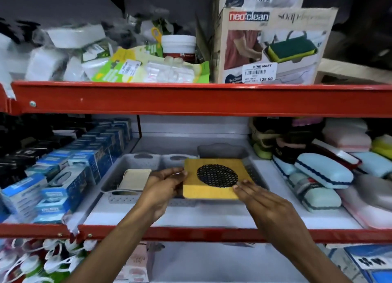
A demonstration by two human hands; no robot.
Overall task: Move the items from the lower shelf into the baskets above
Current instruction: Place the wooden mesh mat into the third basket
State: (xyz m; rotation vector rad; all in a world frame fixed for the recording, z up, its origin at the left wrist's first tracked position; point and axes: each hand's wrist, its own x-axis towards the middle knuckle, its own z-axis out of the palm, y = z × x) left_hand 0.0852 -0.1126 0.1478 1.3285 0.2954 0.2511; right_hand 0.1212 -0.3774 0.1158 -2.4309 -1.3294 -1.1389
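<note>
A flat yellow card pack with a round black mesh disc [214,177] is held level over a grey perforated basket [255,174] on the middle shelf. My left hand [163,185] grips its left edge. My right hand [261,198] holds its front right corner, fingers lying along the edge. To the left stands another grey basket [135,164] with a cream-coloured flat item [134,180] leaning inside it. A smaller grey basket [174,158] sits between the two, mostly hidden by the pack.
Red shelf beams [191,99] run above and below the baskets. Blue boxed goods [70,172] fill the left side, sponges and pale blue cases [322,170] the right. The top shelf carries a neoclean box [269,47] and packets. Hanging white items [42,259] are below left.
</note>
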